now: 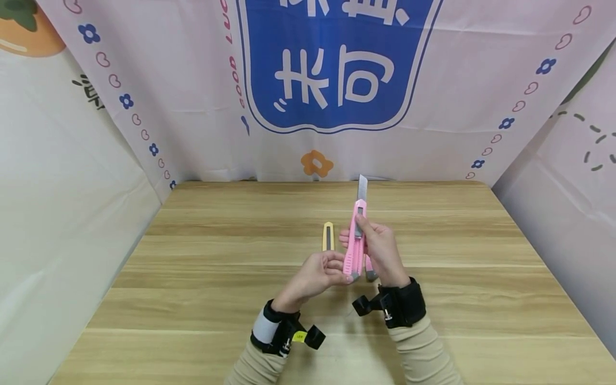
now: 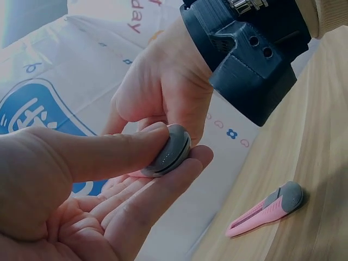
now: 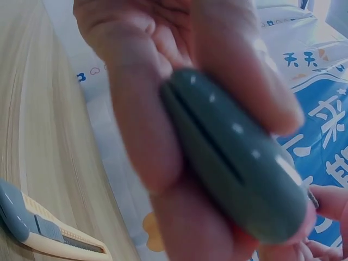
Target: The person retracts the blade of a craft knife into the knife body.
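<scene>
Held up over the table is a pink utility knife, its grey blade extended and pointing toward the back wall. My right hand grips the knife's body, with the thumb on the dark slider. At the lower end, my left hand pinches the grey end cap between thumb and fingers. In the right wrist view the cap shows a long slot. Behind the hands, a yellow utility knife lies on the wood, partly covered by my left hand. A second pink knife lies beyond my right hand.
The wood-grain table reaches back to a printed white cloth hung behind it. Pale cloths also stand along the left and right sides. Each wrist wears a black strap with a small camera.
</scene>
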Available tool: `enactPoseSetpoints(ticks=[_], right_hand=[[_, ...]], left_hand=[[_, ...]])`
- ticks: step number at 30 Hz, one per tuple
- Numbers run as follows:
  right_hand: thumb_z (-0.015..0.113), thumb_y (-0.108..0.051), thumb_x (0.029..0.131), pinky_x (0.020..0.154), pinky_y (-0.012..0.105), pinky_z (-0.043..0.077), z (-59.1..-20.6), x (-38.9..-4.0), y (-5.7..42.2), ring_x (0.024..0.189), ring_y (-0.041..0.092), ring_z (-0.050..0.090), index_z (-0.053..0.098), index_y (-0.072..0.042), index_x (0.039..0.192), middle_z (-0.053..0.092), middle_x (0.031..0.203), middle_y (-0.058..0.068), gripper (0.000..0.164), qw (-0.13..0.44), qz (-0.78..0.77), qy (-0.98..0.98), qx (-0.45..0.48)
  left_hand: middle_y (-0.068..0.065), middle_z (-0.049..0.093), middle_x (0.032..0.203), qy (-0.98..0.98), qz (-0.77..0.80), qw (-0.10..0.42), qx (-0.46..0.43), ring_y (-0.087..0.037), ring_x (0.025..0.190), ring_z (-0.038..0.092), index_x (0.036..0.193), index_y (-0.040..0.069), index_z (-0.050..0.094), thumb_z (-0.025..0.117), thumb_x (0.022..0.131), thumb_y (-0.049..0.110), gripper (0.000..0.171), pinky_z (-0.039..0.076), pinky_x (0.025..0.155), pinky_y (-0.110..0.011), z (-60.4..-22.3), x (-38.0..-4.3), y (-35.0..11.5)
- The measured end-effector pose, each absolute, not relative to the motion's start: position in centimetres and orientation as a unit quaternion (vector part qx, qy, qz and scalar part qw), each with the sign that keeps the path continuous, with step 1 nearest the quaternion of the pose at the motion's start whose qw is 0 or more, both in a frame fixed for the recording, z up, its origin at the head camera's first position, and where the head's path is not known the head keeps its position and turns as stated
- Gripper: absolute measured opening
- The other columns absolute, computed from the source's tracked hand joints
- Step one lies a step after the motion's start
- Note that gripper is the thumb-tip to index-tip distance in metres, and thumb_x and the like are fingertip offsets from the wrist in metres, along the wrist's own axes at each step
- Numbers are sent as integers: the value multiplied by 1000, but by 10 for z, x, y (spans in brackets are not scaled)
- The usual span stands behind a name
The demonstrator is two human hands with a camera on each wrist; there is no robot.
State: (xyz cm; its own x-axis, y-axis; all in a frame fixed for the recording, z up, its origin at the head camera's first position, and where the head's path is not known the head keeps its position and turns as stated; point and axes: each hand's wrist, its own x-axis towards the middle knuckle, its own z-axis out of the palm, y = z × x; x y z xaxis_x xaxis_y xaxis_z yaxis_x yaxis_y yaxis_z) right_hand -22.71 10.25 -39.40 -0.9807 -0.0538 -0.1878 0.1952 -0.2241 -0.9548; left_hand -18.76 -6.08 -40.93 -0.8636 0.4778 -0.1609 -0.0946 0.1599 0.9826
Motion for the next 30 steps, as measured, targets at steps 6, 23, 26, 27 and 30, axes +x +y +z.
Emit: enactPoseSetpoints(ticks=[6,23,26,27,30], right_hand=[[54,-31,99,74,28,62,-393,-227,101,71,10,74,58,10,115,77,76,-1,45,62,-782,619,48],[57,-25,97,68,29,62,-394,-224,101,66,11,74,57,15,117,76,71,2,45,35,-790,611,45],[57,-24,97,68,29,63,-394,-224,101,66,11,74,57,15,117,76,71,2,44,33,-791,610,43],[57,-23,97,69,29,63,-394,-224,101,66,11,74,56,15,118,76,71,2,44,34,-790,610,42],[57,-22,97,71,29,62,-394,-223,101,68,10,74,56,14,119,76,71,-1,42,39,-785,618,37]], left_hand=[[-28,67,110,728,636,223,129,-11,88,70,121,-7,56,66,86,-2,37,60,82,-25,-411,-188,-60],[-29,67,110,721,639,230,139,-8,85,69,120,-9,56,65,86,-2,36,60,89,-36,-411,-187,-57],[-29,67,110,722,638,230,138,-7,84,68,120,-9,56,65,86,-2,36,60,89,-36,-410,-187,-57],[-30,67,110,721,639,230,139,-7,84,69,121,-10,56,65,86,-3,36,60,88,-34,-410,-187,-57],[-30,67,111,720,640,230,141,-8,86,69,121,-10,56,64,86,-3,36,60,86,-28,-410,-187,-58]])
